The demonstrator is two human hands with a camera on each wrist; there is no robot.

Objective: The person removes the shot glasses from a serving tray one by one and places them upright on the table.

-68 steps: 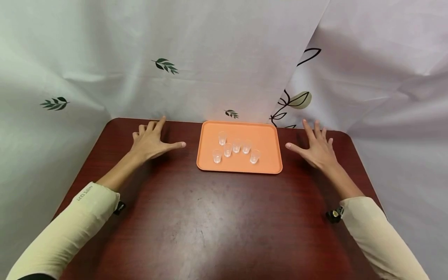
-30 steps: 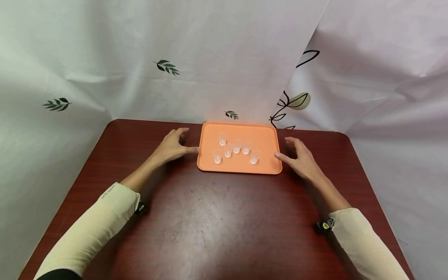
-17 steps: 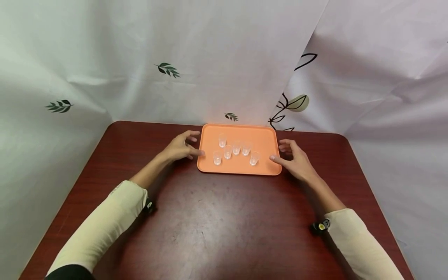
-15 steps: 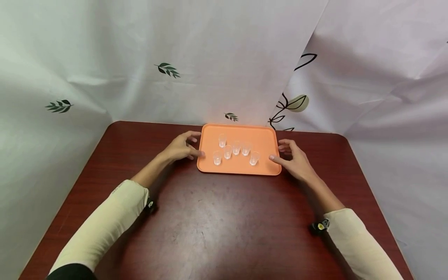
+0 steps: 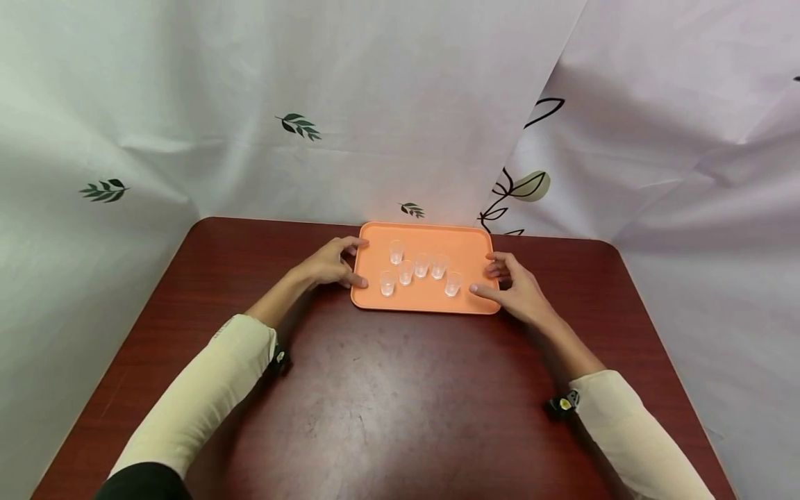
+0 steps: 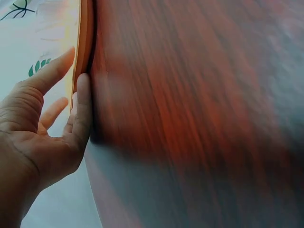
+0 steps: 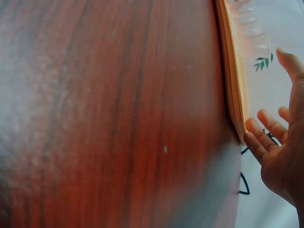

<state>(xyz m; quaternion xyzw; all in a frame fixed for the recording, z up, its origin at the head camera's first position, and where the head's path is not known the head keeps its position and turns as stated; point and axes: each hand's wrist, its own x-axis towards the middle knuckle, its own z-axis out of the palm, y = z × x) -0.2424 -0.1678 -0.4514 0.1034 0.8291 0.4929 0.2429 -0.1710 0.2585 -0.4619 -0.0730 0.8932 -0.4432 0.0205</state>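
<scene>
An orange tray (image 5: 425, 303) lies at the far side of the table, holding several small clear cups (image 5: 439, 267). My left hand (image 5: 326, 265) is at the tray's left end, thumb and index fingertip overlapping its rim in the head view. Up close in the left wrist view, the left hand (image 6: 52, 128) has its fingers nearly straight along the tray's side (image 6: 84, 42). At the right end, my right hand (image 5: 517, 288) spreads its thumb over the tray. The right wrist view shows that thumb (image 7: 289, 64) raised apart from the tray (image 7: 232, 71), with fingertips right at its edge.
The dark red wooden table (image 5: 375, 396) has rounded far corners. Behind it hangs a pale curtain (image 5: 350, 104) with leaf prints, close to the tray's far edge. Dark wrist devices sit at both cream sleeves (image 5: 206, 389).
Both hands have come inward from beside the tray to its two ends, with thumbs and fingertips now overlapping its rim. The tray and cups keep their places on the table.
</scene>
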